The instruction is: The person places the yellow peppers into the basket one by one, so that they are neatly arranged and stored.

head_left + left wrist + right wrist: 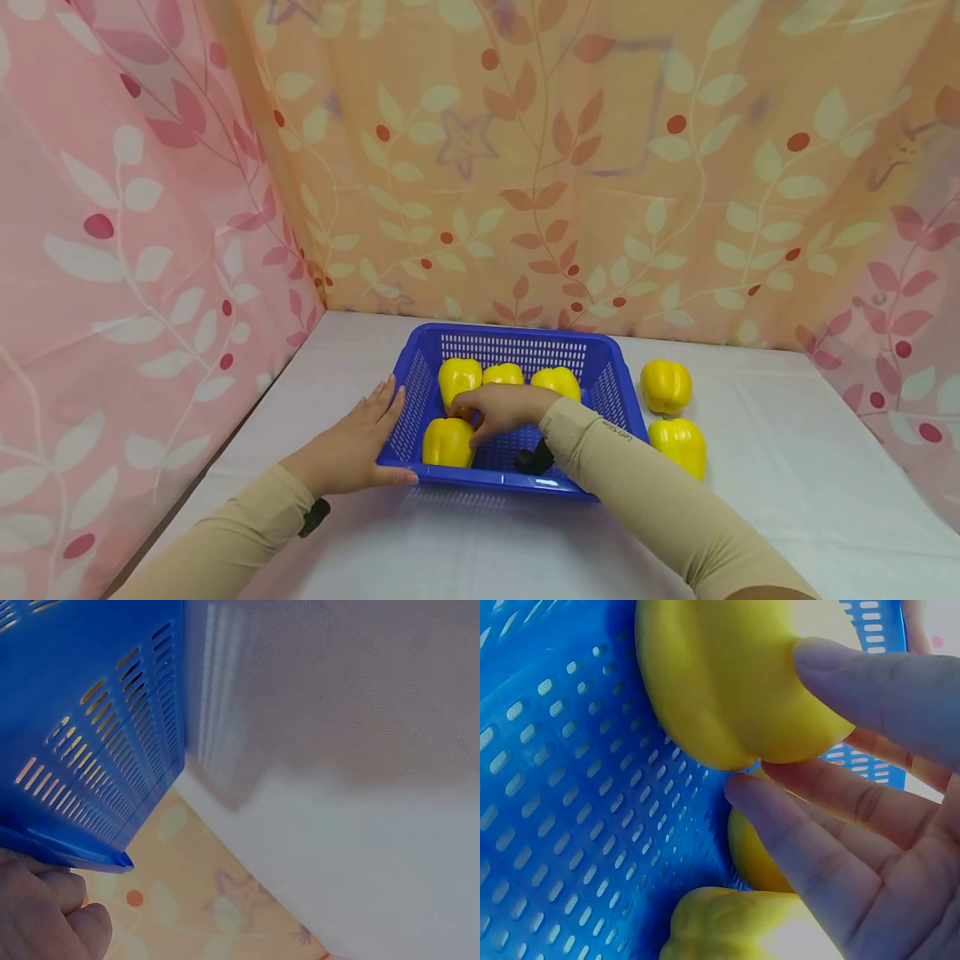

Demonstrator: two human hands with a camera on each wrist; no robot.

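A blue perforated basket (517,478) stands on the white table. My left hand (348,446) rests against its left side, fingers lying along the wall and thumb at the front rim. In the left wrist view, fingertips (56,900) of that hand touch the rim. Inside the basket my right hand (506,408) is at a yellow bell pepper (446,443) in the front left corner. Its thumb and fingertips meet the pepper's edge, while the fingers stay loosely extended. Behind it are more yellow bell peppers: one (459,379) at left, another (502,373) mid-back, a third (555,380) at right.
Right of the basket, two yellow bell peppers lie on the table, one farther back (666,386) and one nearer (681,446), partly behind the right sleeve. A dark wrist device (534,458) hangs under the right forearm. Leaf-patterned curtains (540,167) border the table.
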